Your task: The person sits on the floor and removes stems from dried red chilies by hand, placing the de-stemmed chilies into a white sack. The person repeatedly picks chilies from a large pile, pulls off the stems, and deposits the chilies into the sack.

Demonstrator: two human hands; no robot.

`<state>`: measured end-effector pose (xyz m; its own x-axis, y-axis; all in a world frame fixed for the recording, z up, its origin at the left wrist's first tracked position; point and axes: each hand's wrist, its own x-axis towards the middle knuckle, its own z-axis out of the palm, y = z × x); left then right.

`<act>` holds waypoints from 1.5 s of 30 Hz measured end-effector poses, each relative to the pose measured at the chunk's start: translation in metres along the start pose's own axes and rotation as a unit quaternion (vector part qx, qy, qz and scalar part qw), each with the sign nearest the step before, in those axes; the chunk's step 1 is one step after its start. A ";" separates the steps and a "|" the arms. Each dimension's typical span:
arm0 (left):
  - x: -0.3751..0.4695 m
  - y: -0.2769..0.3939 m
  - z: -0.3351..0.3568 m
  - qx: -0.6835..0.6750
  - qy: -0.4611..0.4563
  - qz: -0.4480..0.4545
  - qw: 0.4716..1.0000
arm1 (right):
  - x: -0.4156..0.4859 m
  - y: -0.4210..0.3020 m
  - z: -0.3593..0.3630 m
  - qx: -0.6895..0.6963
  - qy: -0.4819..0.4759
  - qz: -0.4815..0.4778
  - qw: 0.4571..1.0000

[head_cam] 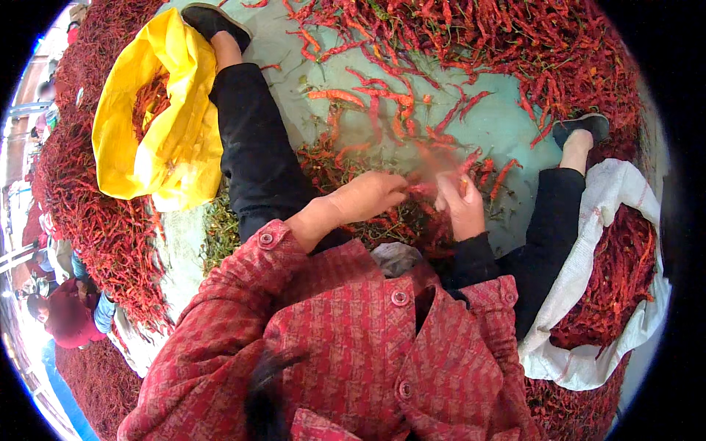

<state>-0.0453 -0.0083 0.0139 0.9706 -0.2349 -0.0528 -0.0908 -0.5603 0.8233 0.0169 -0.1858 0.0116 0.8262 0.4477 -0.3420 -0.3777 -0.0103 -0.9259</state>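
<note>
Long, wrinkled red chili peppers (380, 96) lie loose on a pale green sheet (496, 105) between my outstretched legs. My left hand (367, 195) reaches in from the left, its fingertips pinched on the end of a blurred red chili pepper (422, 188). Just to the right, my right hand (462, 204) is curled around chili peppers. One red pepper (471, 160) sticks up past its fingers. Motion blur hides exactly how many it holds. Below both hands spreads a heap of green stems and chili bits (386, 229), with some red peppers mixed in.
A yellow sack (190, 149) with chili peppers inside stands beside my left leg. By my right leg is a white woven sack (595, 187) filled with red chilies. A large chili pile (496, 33) rises ahead. Another person (71, 314) sits at far left.
</note>
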 end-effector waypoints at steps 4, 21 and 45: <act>0.002 0.005 -0.001 -0.163 -0.029 -0.122 0.979 | -0.005 -0.002 -0.001 0.015 0.059 -0.028 0.998; 0.161 -0.048 0.033 0.301 0.043 -0.179 0.936 | 0.012 -0.003 -0.043 0.303 0.141 -0.067 0.940; -0.052 0.032 0.013 -0.001 -0.073 -0.026 0.997 | -0.064 0.005 0.002 0.158 0.061 0.075 0.983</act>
<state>-0.1019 -0.0244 0.0353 0.9313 -0.3182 -0.1774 -0.0400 -0.5734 0.8183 -0.0392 -0.2126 0.0295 0.7880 0.3515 -0.5055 -0.5942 0.2188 -0.7740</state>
